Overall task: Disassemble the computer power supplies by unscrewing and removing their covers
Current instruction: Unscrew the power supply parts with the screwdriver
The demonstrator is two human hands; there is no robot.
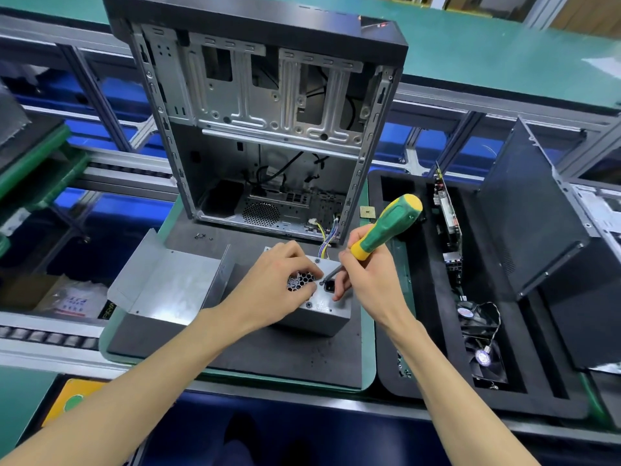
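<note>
Two bare hands work on a grey power supply [319, 312] lying on a dark foam mat [235, 348] before an open computer case [265, 129]. Left hand [285, 280] curls over its honeycomb vent; right hand [366, 274] grips a green-and-yellow screwdriver [386, 227], tip at a screw beside the power socket. One removed metal cover [168, 284] lies to the left.

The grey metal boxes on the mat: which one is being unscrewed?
The power supply under both hands, with honeycomb grille; the screwdriver tip meets its face. The bent metal cover left of it lies untouched.
</note>
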